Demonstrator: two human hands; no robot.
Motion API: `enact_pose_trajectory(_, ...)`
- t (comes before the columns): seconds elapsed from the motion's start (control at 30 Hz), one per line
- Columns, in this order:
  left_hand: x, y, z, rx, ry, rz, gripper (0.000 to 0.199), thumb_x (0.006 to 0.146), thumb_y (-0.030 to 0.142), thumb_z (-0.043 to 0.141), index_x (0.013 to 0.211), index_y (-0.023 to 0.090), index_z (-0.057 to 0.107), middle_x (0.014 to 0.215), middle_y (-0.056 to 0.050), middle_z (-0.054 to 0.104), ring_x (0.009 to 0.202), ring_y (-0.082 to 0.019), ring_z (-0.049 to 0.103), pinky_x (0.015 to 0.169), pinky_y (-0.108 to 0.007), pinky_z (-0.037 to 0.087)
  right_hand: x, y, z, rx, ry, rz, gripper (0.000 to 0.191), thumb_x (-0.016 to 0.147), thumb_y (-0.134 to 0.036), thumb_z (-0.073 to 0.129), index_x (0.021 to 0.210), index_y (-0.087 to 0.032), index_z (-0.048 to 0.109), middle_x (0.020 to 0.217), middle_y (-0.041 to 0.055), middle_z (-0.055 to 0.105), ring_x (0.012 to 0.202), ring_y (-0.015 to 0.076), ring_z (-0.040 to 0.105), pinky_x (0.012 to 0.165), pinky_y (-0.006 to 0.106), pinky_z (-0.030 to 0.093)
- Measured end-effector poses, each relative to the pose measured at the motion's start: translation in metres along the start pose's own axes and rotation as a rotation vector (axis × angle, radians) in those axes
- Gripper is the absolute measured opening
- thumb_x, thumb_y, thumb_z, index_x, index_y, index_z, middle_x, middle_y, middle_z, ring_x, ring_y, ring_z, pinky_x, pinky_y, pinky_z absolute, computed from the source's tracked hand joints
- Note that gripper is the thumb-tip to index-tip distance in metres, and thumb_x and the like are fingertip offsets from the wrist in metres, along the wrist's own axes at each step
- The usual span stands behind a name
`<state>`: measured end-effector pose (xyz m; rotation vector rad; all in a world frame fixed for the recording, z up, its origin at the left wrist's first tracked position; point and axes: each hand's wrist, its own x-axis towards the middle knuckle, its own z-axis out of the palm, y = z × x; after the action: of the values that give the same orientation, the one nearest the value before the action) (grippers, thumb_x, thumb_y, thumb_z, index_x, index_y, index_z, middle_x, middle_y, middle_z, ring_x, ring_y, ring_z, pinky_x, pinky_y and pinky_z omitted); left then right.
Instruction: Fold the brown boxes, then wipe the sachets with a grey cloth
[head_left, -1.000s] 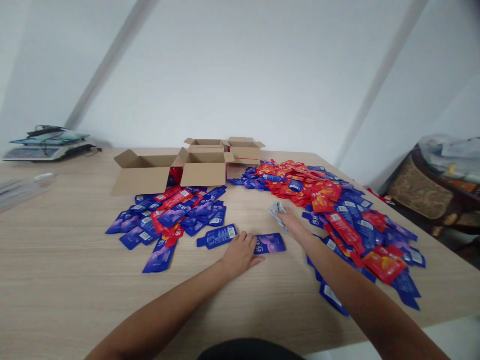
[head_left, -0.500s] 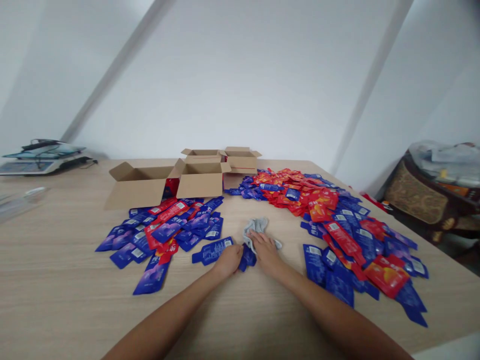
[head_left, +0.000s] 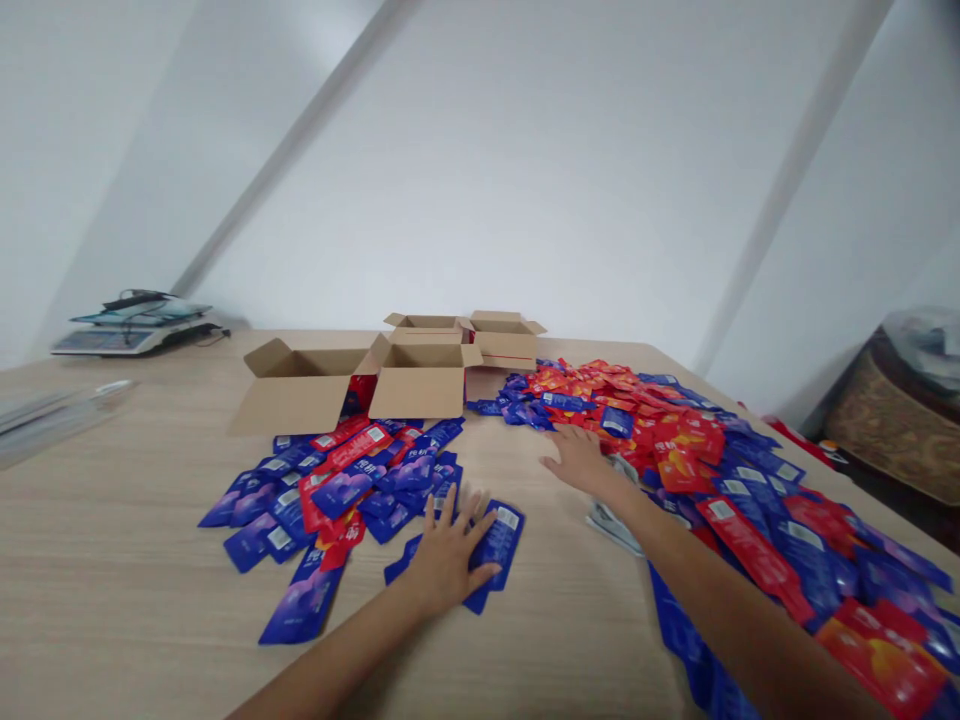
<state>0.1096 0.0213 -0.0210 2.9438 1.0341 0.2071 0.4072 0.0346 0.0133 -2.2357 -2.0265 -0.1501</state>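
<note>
My left hand [head_left: 448, 560] lies with fingers spread on blue pouches [head_left: 501, 545] that rest on the table in front of me. To its left is a loose heap of blue and red pouches [head_left: 349, 465]. My right hand [head_left: 581, 460] reaches forward with fingers stretched out, at the near edge of the big pile of red and blue pouches [head_left: 622, 400], and holds nothing that I can see. A grey cloth [head_left: 616, 525] lies partly hidden beneath my right forearm.
Several open cardboard boxes [head_left: 418, 393] stand at the back of the table [head_left: 150, 530]. A scale [head_left: 131, 335] with items on top is at the far left, near a clear plastic bag [head_left: 60, 420]. More pouches [head_left: 795, 560] spread along the right side. A patterned chair [head_left: 892, 420] stands beyond the table.
My right hand has left the cloth, now further right, and moved forward toward the big pile. My left hand has opened out flat over the blue pouches. The view has shifted slightly.
</note>
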Motion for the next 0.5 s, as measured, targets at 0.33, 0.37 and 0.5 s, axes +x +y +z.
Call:
enact_pose_trajectory(0.33,0.012,-0.067,-0.006,0.014,-0.147,-0.064,0.066,0.086,0.062,0.038,0.144,0.039,0.018,0.151,-0.005,0.025,0.136,-0.045,0.01,0.096,-0.072,0.019,0.159,-0.031,0.048,0.011,-0.131,-0.062,0.052,0.09,-0.04,0.037,0.138,-0.02,0.037,0.143,0.0132,0.037,0.13,0.0282,0.03,0.103,0.047,0.023)
enact_pose_trajectory(0.37,0.01,-0.072,-0.007,0.019,-0.145,-0.059,0.066,0.086,0.062,0.038,0.144,0.039,0.018,0.151,-0.005,0.025,0.135,-0.045,0.013,0.096,-0.072,0.019,0.17,-0.034,0.051,0.008,-0.139,-0.078,0.053,0.091,-0.042,0.035,0.139,-0.021,0.037,0.144,0.0128,0.035,0.132,0.0291,0.027,0.103,0.049,0.022)
enact_pose_trajectory(0.5,-0.001,-0.097,-0.01,0.045,-0.125,-0.027,0.065,0.088,0.061,0.037,0.145,0.037,0.018,0.15,-0.007,0.027,0.129,-0.038,0.032,0.099,-0.068,0.017,0.192,-0.039,0.066,0.013,-0.246,-0.05,0.061,0.088,-0.057,0.03,0.143,-0.028,0.03,0.151,0.0092,0.021,0.135,0.0392,0.015,0.1,0.063,0.018)
